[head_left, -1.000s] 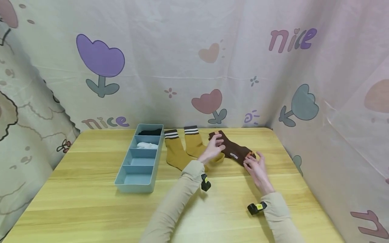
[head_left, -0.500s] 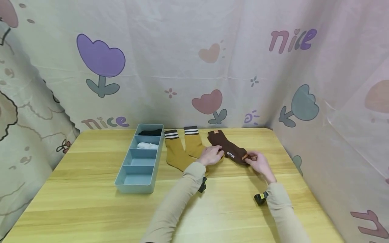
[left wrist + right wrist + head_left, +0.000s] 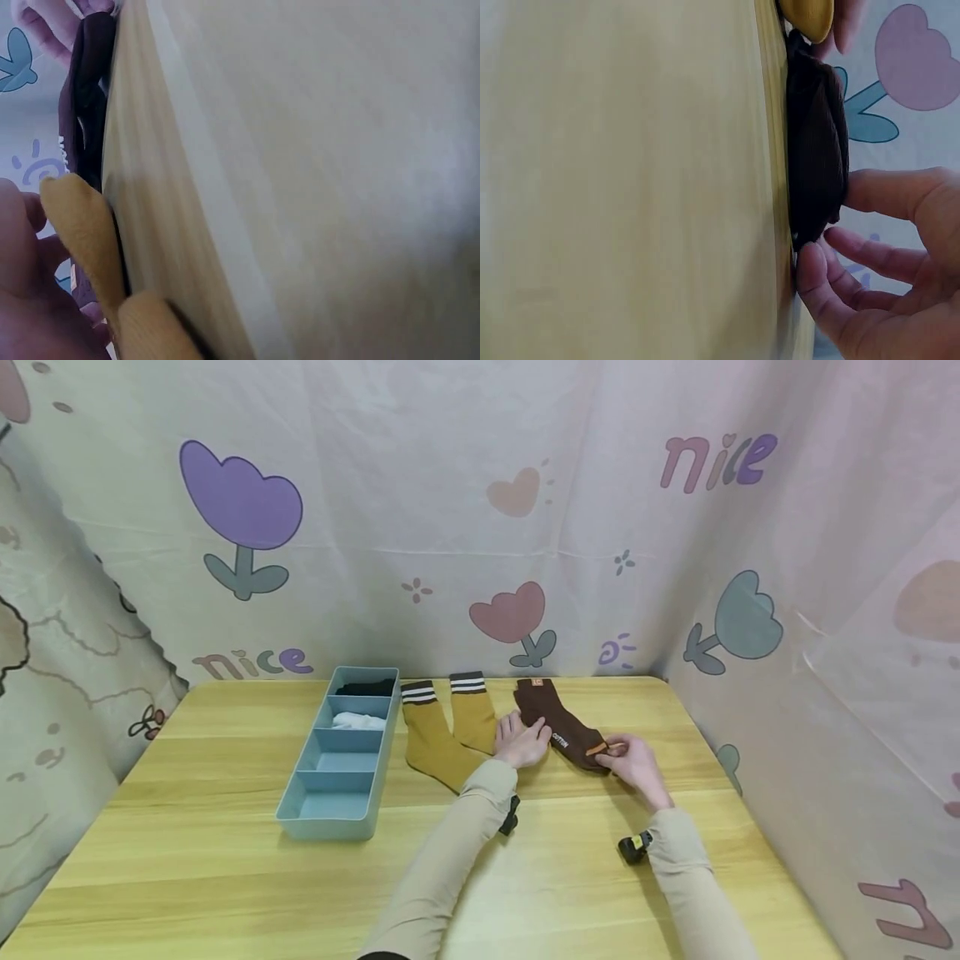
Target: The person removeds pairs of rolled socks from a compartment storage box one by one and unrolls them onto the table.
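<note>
- The brown sock (image 3: 561,735) lies flat on the bench (image 3: 225,860), just beside the mustard socks (image 3: 446,739).
- The left hand (image 3: 522,742) rests relaxed fingers on its leg.
- The right hand (image 3: 630,762) pinches its toe end.

Bright even light, soft shadows, head view wide-angle warped, wrist views blurry close-ups.

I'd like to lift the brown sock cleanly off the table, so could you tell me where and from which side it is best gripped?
I would pinch the brown sock at its toe end, coming from the near right, where the right hand already touches it. It lies flat on the table, so only an edge offers purchase. The left hand rests on its middle, beside the mustard socks, so that side is crowded.
</note>
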Demonstrator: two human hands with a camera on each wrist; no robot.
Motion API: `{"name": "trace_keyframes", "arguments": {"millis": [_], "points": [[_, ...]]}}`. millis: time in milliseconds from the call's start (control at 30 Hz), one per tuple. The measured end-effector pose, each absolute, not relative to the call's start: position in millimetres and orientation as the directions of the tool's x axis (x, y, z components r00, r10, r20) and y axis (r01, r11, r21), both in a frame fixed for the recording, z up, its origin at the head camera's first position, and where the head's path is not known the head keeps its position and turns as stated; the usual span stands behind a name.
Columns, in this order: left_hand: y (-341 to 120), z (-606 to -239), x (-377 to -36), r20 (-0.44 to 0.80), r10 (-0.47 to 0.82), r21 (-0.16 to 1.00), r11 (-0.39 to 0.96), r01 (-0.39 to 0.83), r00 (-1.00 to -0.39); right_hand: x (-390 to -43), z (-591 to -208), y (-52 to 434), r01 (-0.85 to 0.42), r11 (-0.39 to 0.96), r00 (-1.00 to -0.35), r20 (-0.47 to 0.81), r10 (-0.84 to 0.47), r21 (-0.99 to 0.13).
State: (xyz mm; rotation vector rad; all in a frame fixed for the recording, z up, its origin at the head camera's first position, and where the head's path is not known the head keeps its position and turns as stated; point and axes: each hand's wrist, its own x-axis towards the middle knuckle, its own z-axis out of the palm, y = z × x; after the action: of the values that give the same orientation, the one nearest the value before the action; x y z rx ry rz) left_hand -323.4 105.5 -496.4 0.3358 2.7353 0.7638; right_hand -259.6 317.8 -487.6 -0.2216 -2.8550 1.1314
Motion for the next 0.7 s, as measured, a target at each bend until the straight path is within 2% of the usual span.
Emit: {"name": "trace_keyframes", "arguments": {"millis": [167, 367, 500, 700], "points": [[105, -496, -325, -0.175, 0.294, 0.591, 0.795, 0.139, -0.94, -264, -488, 315, 0.109, 0.732, -0.987, 0.016, 0.162, -0.672], [95, -494, -329, -0.048, 0.308, 0.741, 0.649, 0.173, -0.95, -267, -489, 310, 0.117, 0.691, -0.988, -0.01, 0.157, -0.713], [90, -492, -335, -0.035, 0.311, 0.862, 0.491, 0.129, -0.95, -267, -489, 309, 0.141, 0.69, -0.986, -0.034, 0.166, -0.71], [88, -490, -342, -0.092, 0.295, 0.986, 0.157, -0.047, -0.951, -268, -488, 310, 0.137, 0.708, -0.988, -0.044, 0.148, -0.693]]}}
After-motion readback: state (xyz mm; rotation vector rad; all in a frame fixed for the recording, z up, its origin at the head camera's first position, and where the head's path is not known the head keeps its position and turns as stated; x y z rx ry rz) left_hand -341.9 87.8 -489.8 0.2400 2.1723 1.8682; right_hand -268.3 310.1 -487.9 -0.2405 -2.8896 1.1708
